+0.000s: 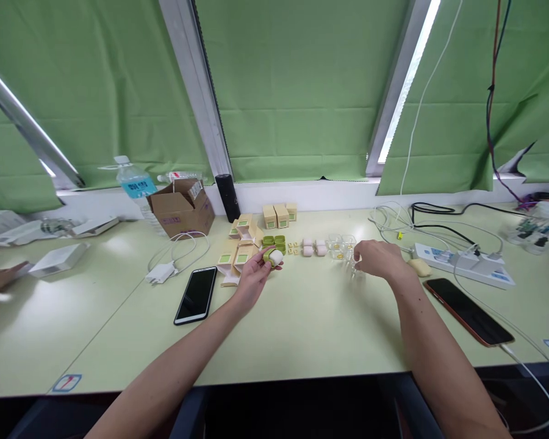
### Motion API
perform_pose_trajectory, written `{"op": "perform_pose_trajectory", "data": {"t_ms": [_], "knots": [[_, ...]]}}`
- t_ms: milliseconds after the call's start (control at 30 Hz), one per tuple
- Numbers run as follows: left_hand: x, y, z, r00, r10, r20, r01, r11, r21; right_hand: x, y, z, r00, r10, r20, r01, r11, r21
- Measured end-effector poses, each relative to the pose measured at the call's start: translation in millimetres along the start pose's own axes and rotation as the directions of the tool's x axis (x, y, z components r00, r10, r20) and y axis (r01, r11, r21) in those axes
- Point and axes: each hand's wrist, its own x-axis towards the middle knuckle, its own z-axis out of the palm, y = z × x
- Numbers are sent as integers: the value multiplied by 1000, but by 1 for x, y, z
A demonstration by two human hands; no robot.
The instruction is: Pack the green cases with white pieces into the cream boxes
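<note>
My left hand is closed around a small green holder with a white rounded piece in it, just above the table. The fingers of my right hand are bent around a clear plastic cup, partly hidden by the hand. Beside it stand several more clear cups with yellow spots inside. Between my hands are pale pink-white pieces, tiny yellowish pieces and small green holders. Open cream cartons with green labels lie behind and left of my left hand.
Closed cream boxes stand at the back. A brown carton, a black cylinder and a phone are to the left. On the right are a power strip, cables and another phone. Another person's hand shows far left.
</note>
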Motion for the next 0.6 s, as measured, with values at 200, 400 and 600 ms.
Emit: {"op": "perform_pose_trajectory", "data": {"t_ms": [200,400,600], "knots": [[1,-1,-2,1000,25,0,-25,1000,-7,11,0,11,992,18,126,-16,1000,-16],[1,-5,-3,999,50,-14,-50,999,2,0,-21,10,960,-258,106,242,960,140],[2,-8,-3,996,91,-24,-91,995,33,-4,-73,45,754,-487,-440,653,485,582]]}}
